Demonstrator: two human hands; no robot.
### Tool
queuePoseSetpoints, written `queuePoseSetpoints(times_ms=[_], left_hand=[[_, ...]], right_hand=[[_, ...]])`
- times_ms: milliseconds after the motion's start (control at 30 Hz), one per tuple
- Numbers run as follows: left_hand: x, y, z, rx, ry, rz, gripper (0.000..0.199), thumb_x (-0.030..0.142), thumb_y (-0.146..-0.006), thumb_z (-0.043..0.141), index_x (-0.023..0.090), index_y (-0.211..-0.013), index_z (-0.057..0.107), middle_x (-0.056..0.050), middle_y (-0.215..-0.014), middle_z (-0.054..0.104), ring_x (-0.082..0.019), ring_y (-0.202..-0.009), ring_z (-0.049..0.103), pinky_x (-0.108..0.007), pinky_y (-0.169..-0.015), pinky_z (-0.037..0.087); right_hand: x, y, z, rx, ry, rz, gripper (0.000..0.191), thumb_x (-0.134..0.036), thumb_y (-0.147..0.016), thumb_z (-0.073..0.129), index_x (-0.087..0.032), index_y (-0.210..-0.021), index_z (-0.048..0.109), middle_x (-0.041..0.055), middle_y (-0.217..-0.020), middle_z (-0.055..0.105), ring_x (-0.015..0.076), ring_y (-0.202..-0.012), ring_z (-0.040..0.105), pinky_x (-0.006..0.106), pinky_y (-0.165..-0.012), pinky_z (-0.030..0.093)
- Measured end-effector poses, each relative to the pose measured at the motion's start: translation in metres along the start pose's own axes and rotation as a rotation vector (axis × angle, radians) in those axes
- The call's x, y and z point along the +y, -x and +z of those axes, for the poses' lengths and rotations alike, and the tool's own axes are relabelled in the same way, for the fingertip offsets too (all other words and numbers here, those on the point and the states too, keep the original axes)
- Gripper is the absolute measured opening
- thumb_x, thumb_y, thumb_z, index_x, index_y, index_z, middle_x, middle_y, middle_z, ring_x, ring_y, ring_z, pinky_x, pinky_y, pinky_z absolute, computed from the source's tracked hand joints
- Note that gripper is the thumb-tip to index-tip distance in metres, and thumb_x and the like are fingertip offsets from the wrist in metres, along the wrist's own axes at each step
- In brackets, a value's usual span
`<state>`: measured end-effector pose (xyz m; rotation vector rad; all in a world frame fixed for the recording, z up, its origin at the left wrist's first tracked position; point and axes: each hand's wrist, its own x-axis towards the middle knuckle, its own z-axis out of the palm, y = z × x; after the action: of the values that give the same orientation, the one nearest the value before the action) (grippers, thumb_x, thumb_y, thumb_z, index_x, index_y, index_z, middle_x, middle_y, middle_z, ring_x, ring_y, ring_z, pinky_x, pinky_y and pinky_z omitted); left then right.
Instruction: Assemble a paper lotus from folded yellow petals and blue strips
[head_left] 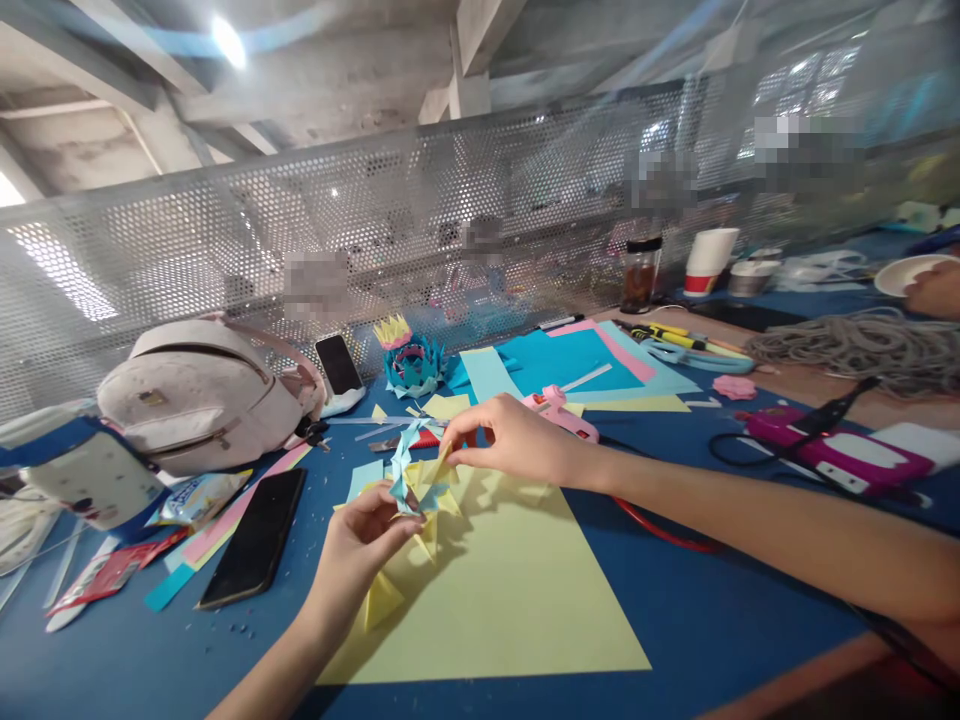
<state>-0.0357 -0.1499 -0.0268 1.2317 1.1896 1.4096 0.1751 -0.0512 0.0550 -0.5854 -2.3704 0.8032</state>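
Note:
A folded paper piece with light blue (402,468) and yellow (448,498) points is held up over a large pale yellow sheet (517,600). My left hand (360,545) pinches its light blue part from the lower left. From the right, my right hand (499,440) has thumb and forefinger closed on a yellow point at its upper side. A separate-looking yellow folded piece (382,600) shows below my left fingers; whether it joins the rest is unclear. Behind my hands lies a pink glue gun (562,412), and a red-handled cutter (424,440) is partly covered.
At the back stands a blue paper flower (414,368) beside blue sheets (577,362). To the left are a backpack (199,390), a black phone (255,537) and a cup (94,475). A magenta device (832,450), grey cord (862,345) and another person's hand (934,290) are at right.

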Motion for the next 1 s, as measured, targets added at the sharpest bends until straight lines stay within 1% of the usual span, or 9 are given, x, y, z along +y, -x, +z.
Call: queuePoseSetpoints(times_ms=[100, 200, 367, 433, 567, 700, 800, 900, 1000], left_hand=[[-0.001, -0.002, -0.001, 0.009, -0.067, 0.037, 0.015, 0.026, -0.068, 0.083, 0.016, -0.076, 0.074, -0.004, -0.081, 0.068, -0.018, -0.08, 0.064, -0.026, -0.074, 0.055], [0.001, -0.001, 0.0, 0.009, -0.086, 0.072, 0.013, 0.027, -0.07, 0.081, 0.016, -0.073, 0.074, -0.003, -0.077, 0.068, -0.017, -0.073, 0.064, -0.027, -0.07, 0.055], [0.004, 0.001, 0.001, 0.002, -0.104, 0.041, 0.012, 0.023, -0.067, 0.082, 0.015, -0.067, 0.073, -0.001, -0.062, 0.067, -0.013, -0.055, 0.06, -0.024, -0.058, 0.052], [0.003, 0.002, 0.0, 0.005, -0.096, 0.023, 0.013, 0.022, -0.065, 0.083, 0.015, -0.064, 0.072, -0.002, -0.062, 0.067, -0.012, -0.052, 0.057, -0.023, -0.053, 0.049], [-0.003, 0.002, 0.0, 0.011, 0.003, 0.009, 0.017, 0.026, -0.065, 0.083, 0.014, -0.063, 0.071, -0.002, -0.063, 0.067, -0.01, -0.05, 0.052, -0.021, -0.048, 0.043], [-0.008, -0.001, 0.0, 0.018, 0.087, -0.022, 0.026, 0.033, -0.061, 0.085, 0.014, -0.06, 0.068, 0.0, -0.055, 0.062, -0.008, -0.046, 0.048, -0.019, -0.044, 0.037], [-0.01, -0.002, -0.001, 0.02, 0.116, -0.065, 0.031, 0.037, -0.059, 0.086, 0.014, -0.06, 0.066, 0.001, -0.052, 0.058, -0.007, -0.044, 0.044, -0.019, -0.043, 0.033], [-0.011, -0.002, -0.002, 0.006, 0.153, -0.095, 0.034, 0.04, -0.058, 0.087, 0.014, -0.062, 0.066, 0.003, -0.053, 0.056, -0.005, -0.043, 0.041, -0.018, -0.043, 0.03], [-0.012, -0.002, -0.003, 0.014, 0.206, -0.091, 0.035, 0.041, -0.059, 0.087, 0.014, -0.065, 0.066, 0.003, -0.059, 0.057, -0.004, -0.044, 0.038, -0.018, -0.044, 0.028]], right_hand=[[0.002, 0.003, -0.003, 0.009, -0.004, -0.008, 0.009, -0.015, -0.081, 0.068, -0.018, -0.085, 0.075, 0.002, -0.084, 0.075, 0.0141, -0.076, 0.067, 0.024, -0.066, 0.046], [0.001, 0.006, -0.004, 0.017, 0.044, -0.019, 0.013, -0.013, -0.082, 0.065, -0.02, -0.087, 0.076, 0.0013, -0.086, 0.075, 0.0143, -0.078, 0.066, 0.024, -0.068, 0.046], [-0.003, 0.009, 0.006, 0.025, 0.228, -0.081, 0.014, -0.009, -0.078, 0.066, -0.02, -0.081, 0.075, 0.0004, -0.085, 0.073, 0.0135, -0.074, 0.062, 0.024, -0.065, 0.041], [-0.004, 0.011, 0.01, 0.016, 0.25, -0.078, 0.014, -0.01, -0.078, 0.065, -0.02, -0.081, 0.074, 0.0006, -0.084, 0.073, 0.0131, -0.072, 0.061, 0.023, -0.063, 0.04], [-0.006, 0.011, 0.014, -0.013, 0.21, -0.053, 0.013, -0.013, -0.081, 0.064, -0.02, -0.082, 0.075, 0.0006, -0.083, 0.074, 0.0127, -0.07, 0.06, 0.024, -0.063, 0.039], [-0.006, 0.011, 0.015, -0.014, 0.145, 0.003, 0.012, -0.016, -0.08, 0.066, -0.021, -0.083, 0.076, 0.0009, -0.081, 0.074, 0.0118, -0.064, 0.057, 0.023, -0.059, 0.037], [-0.006, 0.012, 0.018, -0.014, 0.099, 0.013, 0.012, -0.015, -0.078, 0.068, -0.021, -0.084, 0.076, 0.0002, -0.077, 0.073, 0.0111, -0.062, 0.056, 0.022, -0.057, 0.035], [-0.005, 0.013, 0.02, -0.01, 0.065, 0.009, 0.01, -0.016, -0.078, 0.068, -0.02, -0.083, 0.076, -0.0006, -0.077, 0.073, 0.0105, -0.061, 0.054, 0.022, -0.056, 0.035], [-0.003, 0.013, 0.02, -0.014, 0.047, -0.004, 0.01, -0.016, -0.078, 0.068, -0.02, -0.082, 0.075, -0.0009, -0.079, 0.073, 0.0102, -0.061, 0.054, 0.022, -0.056, 0.036]])
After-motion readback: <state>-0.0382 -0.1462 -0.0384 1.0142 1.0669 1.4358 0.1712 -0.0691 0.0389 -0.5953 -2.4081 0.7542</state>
